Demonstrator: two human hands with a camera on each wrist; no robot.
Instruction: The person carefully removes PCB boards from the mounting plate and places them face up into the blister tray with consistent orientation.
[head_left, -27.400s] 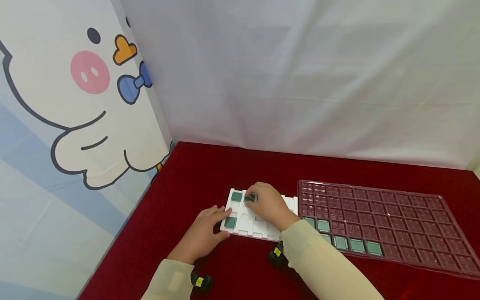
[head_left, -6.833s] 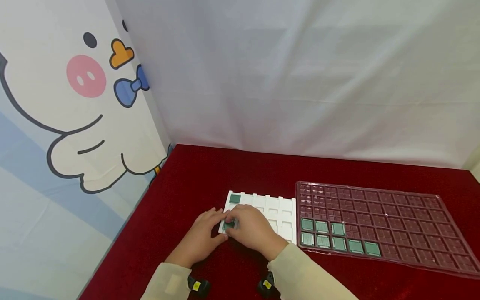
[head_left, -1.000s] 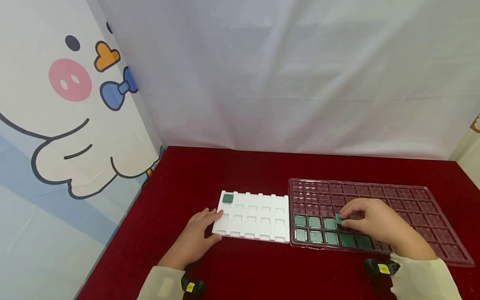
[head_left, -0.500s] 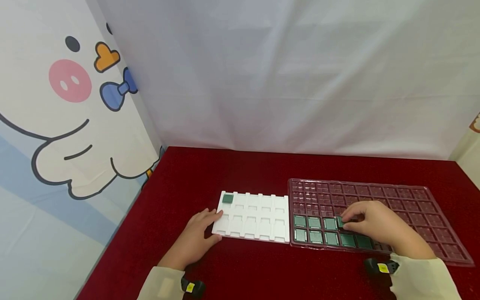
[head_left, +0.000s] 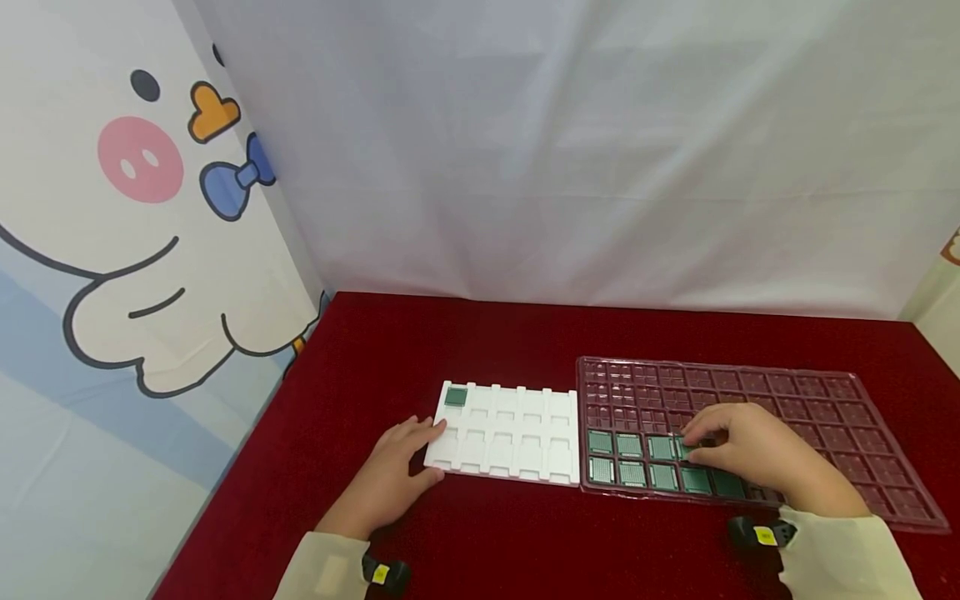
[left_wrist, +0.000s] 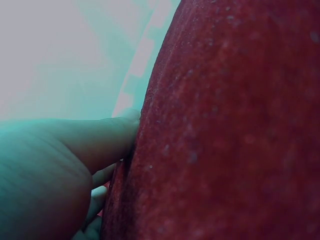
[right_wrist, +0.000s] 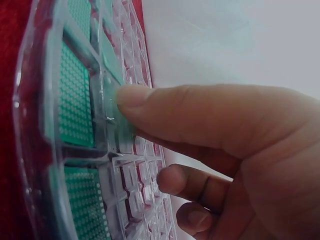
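Note:
My right hand (head_left: 750, 442) pinches a small green circuit board (head_left: 682, 447) between thumb and fingers, at a compartment in the second row from the front of the clear plastic tray (head_left: 795, 379). In the right wrist view the thumb (right_wrist: 165, 107) covers much of that board. My left hand (head_left: 390, 479) lies at the left edge of the white tray (head_left: 491, 435), its thumb and fingers spread and touching the edge. One green board (head_left: 455, 397) sits in the white tray's back left slot. The left wrist view shows the left thumb (left_wrist: 105, 140) beside the red cloth.
Several green boards (head_left: 632, 473) fill the front left compartments of the clear tray, which stands right against the white tray. Both trays lie on a red cloth (head_left: 525, 533). A white curtain (head_left: 600, 167) hangs behind, and a cartoon-printed sheet (head_left: 247, 250) at the left.
Earlier, the front left slot of the white tray held a board; now it is bare, and the clear tray holds more boards. Over the last second the pinched board has settled flatter into its compartment.

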